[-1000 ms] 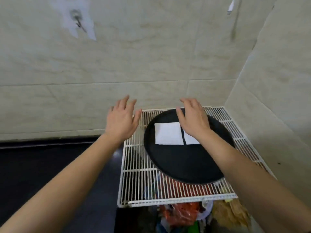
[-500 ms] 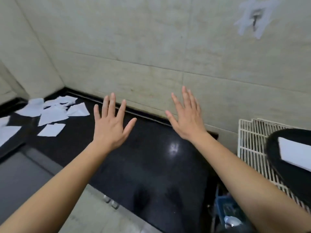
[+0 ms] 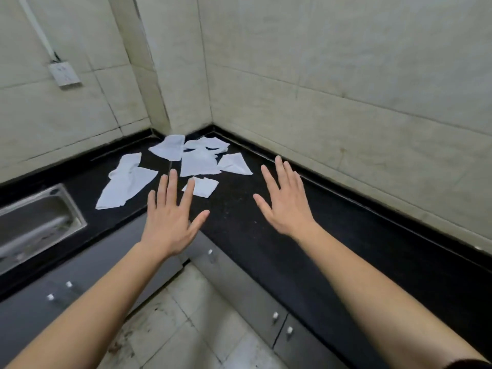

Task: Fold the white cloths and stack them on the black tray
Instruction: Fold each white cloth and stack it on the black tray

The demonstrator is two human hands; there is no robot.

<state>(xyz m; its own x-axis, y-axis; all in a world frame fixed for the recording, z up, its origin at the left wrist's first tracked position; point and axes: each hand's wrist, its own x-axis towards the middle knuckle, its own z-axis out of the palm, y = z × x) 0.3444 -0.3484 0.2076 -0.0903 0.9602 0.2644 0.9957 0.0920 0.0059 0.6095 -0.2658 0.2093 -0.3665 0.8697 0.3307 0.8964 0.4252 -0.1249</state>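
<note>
Head view showed the left hand [image 3: 170, 222] and right hand [image 3: 286, 203] spread flat, holding nothing, above the black counter [image 3: 292, 249] near scattered white cloths [image 3: 198, 162].

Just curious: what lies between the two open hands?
Head view: only bare black countertop between the left hand and right hand; the white cloths lie beyond.

Single head-worn wide-angle view, looking forward and down into the corner of a black countertop [image 3: 266, 251], both forearms entering from the lower edge; walls close behind, floor directly below the camera
</note>
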